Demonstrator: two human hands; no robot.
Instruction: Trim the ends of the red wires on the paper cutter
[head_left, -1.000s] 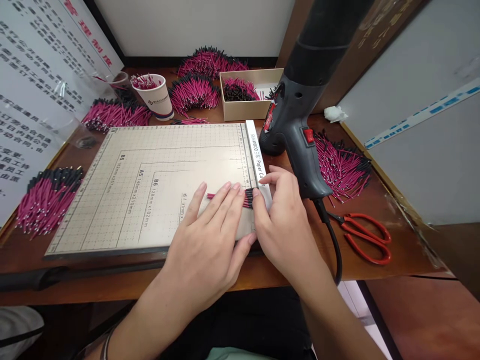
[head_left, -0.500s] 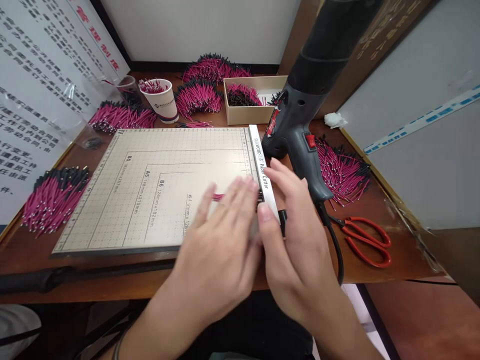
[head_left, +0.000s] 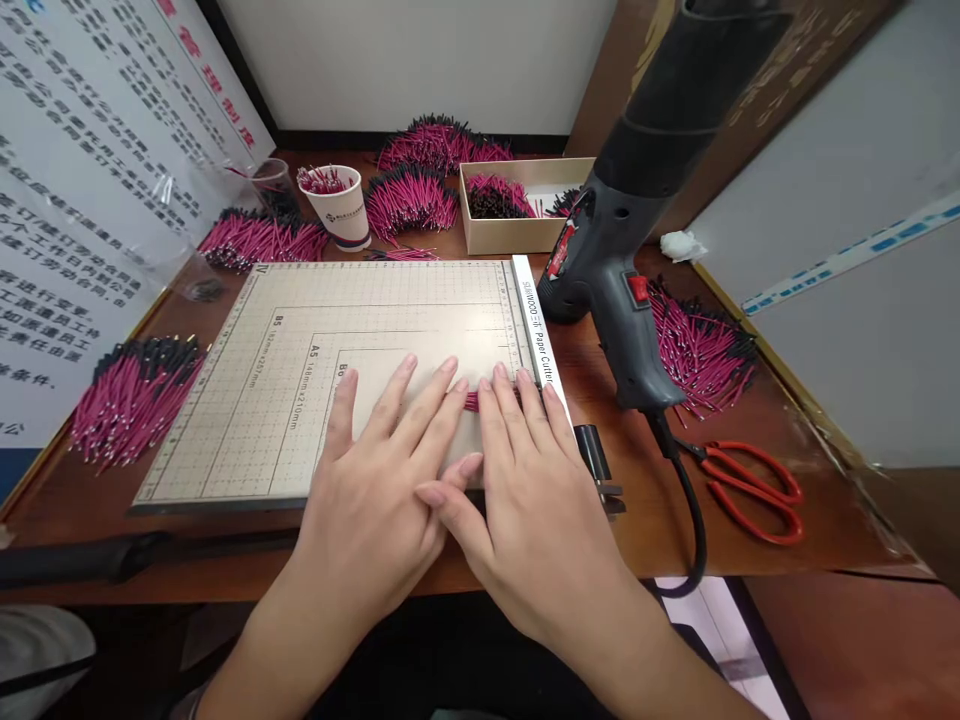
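Both hands lie palm down, side by side, on a gridded paper cutter [head_left: 405, 290]. My left hand [head_left: 382, 470] has its fingers stretched out and spread over the board. My right hand [head_left: 532, 490] is flat too, fingers straight, its fingertips at the white edge strip [head_left: 534, 320]. Between the two hands a few short pink wires [head_left: 472, 401] show; the rest of that bunch is hidden under the fingers. The thumbs meet near the board's front edge. Along the front lies the cutter's black handle [head_left: 82, 558].
Behind the board stand a paper cup [head_left: 346, 215] of wires and a cardboard box [head_left: 525, 235] holding more. Piles of pink and black wires lie left [head_left: 139, 400], at the back [head_left: 412, 200] and right [head_left: 701, 350]. A heat gun [head_left: 630, 320] and red-handled scissors [head_left: 757, 490] are at the right.
My right hand has turned from on edge to flat, palm down, at the cutter's edge. My left hand has shifted left and its fingers have spread. The view has shifted slightly.
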